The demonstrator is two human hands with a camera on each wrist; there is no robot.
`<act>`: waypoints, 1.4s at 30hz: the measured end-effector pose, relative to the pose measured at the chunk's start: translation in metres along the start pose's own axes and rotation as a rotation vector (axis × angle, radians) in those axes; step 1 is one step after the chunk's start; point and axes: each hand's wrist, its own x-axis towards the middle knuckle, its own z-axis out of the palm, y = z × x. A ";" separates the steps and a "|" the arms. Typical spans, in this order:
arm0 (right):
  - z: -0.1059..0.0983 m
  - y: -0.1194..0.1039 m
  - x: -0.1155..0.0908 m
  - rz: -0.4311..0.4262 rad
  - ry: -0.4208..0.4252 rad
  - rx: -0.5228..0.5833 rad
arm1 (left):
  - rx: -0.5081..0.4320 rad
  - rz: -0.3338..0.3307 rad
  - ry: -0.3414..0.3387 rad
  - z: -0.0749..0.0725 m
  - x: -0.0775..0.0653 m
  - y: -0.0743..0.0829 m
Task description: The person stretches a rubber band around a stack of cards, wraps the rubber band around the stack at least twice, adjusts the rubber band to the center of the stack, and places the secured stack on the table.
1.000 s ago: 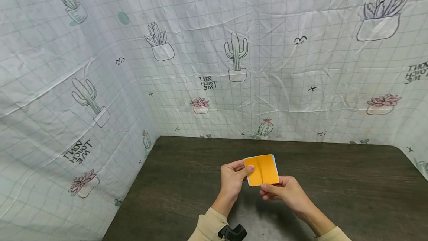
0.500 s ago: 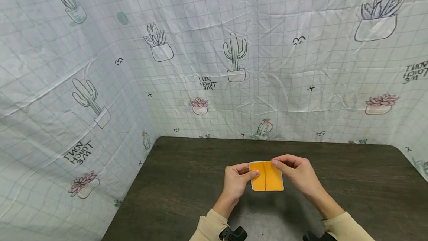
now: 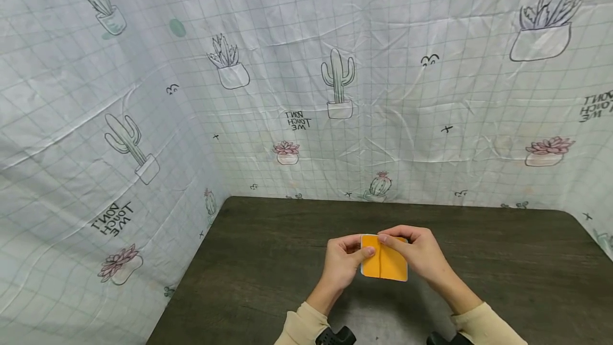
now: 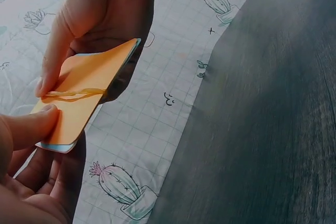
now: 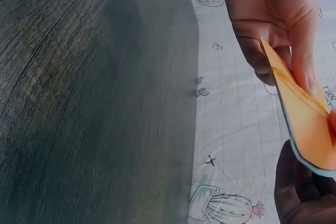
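A thin stack of square orange cards (image 3: 394, 268) with pale blue edges is held above the table, bound across its middle by a yellow rubber band (image 4: 76, 95). My left hand (image 3: 341, 264) grips the stack's left side, thumb on the orange face and fingers behind. At the top edge, my right hand (image 3: 423, 253) pinches near the rubber band, its thumb beside the band. The left wrist view shows both thumbs close to the band's end. Fingers behind the stack are partly hidden in the head view.
Beneath the hands is a dark wooden table (image 3: 268, 281). A white grid-patterned curtain (image 3: 268, 111) printed with cacti hangs behind and at the sides. Dark wrist-worn devices (image 3: 336, 336) sit at both sleeves.
My right hand has gone from the stack's lower edge to its top edge, then left toward the band. The left hand and stack have shifted slightly right and down.
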 end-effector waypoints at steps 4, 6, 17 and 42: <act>-0.002 0.003 -0.002 0.035 -0.038 0.049 | -0.018 -0.014 0.030 -0.002 0.001 -0.001; -0.003 0.006 -0.004 0.051 -0.071 0.087 | -0.024 -0.019 0.055 -0.005 0.002 -0.002; 0.012 0.013 -0.017 0.009 0.096 -0.007 | -0.034 0.021 0.210 -0.004 0.007 -0.009; 0.011 0.052 0.004 0.138 0.162 -0.180 | 0.224 -0.096 0.160 0.002 0.023 -0.045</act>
